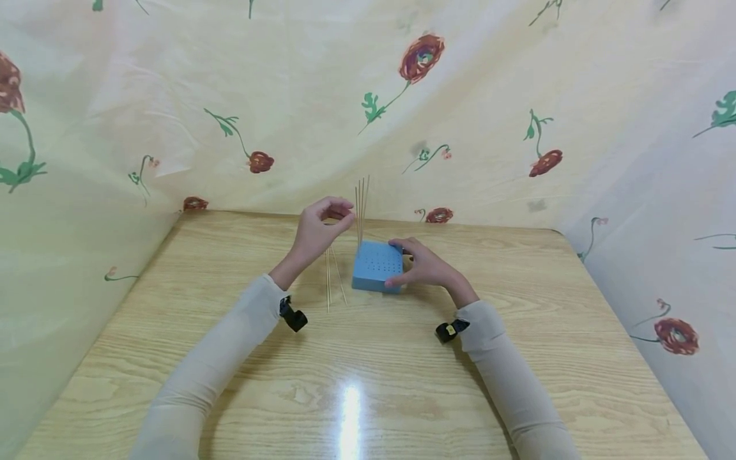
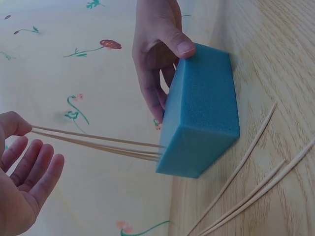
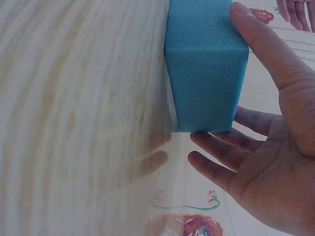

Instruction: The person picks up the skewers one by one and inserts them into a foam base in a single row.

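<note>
A blue foam block (image 1: pixel 376 281) with rows of small holes in its top stands on the table. Several thin wooden sticks (image 1: pixel 361 207) rise from its far left corner. My left hand (image 1: pixel 322 227) is beside these sticks, its fingers loosely bent; in the left wrist view the thumb tip meets or overlaps the sticks' visible ends. With my right hand (image 1: pixel 425 263) I hold the block's right side, thumb at the near edge and fingers toward the back. Loose wooden sticks (image 2: pixel 246 194) lie on the table left of the block.
The wood-grain table (image 1: pixel 368 358) reaches back to a flower-printed cloth (image 1: pixel 322 96), which also hangs at both sides. Each wrist carries a small black camera, one on the left cuff and one on the right.
</note>
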Available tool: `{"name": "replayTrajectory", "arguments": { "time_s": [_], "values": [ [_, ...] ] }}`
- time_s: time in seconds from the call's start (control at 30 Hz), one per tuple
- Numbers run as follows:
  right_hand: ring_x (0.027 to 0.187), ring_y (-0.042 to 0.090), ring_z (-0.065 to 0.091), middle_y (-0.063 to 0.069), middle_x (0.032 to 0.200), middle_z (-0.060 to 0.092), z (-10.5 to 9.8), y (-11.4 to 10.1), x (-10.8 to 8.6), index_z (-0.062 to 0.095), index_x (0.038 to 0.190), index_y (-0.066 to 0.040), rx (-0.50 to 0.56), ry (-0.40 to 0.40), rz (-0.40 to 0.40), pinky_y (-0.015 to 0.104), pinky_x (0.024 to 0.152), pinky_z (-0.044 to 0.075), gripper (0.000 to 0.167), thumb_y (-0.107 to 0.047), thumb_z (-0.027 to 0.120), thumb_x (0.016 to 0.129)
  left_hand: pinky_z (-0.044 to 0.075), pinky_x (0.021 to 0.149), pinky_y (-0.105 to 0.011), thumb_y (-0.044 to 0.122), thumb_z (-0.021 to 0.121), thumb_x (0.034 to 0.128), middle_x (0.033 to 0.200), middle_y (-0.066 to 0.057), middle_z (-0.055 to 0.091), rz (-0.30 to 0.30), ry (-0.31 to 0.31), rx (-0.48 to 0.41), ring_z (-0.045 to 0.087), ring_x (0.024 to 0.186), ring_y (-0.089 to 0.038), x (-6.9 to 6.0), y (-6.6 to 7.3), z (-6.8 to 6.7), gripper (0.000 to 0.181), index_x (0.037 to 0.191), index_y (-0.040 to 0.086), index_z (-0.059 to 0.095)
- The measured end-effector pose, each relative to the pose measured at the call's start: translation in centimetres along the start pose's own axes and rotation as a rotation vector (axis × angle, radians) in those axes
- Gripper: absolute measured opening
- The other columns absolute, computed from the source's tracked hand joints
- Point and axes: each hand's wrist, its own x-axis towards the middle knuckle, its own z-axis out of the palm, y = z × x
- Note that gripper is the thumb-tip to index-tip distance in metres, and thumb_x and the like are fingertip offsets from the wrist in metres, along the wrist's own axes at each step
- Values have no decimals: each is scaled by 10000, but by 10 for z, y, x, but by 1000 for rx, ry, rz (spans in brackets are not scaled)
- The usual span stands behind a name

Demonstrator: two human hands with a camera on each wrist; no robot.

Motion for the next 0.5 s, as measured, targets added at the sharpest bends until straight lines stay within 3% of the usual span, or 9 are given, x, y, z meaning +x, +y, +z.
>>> {"name": "replayTrajectory", "arguments": {
  "time_s": [0.27,0.5],
  "values": [
    [1436,449,392,210,1536,379,0,0,0,352,1575,-78,2,-2,-9,616,1174,359,1010,-330,909,771,572,838,-262,58,709,945,1064,-205,704,21,-1,9,642,893,-96,-1,-2,-7,198,1123,-30,706],
    [1439,445,387,207,1544,373,0,-1,-1,348,1576,-73,8,-4,-11,618,1176,355,1020,-330,912,767,574,845,-274,56,695,954,1068,-206,703,13,-11,51,647,906,-136,-3,-6,-14,194,1121,-43,701]
  ]
}}
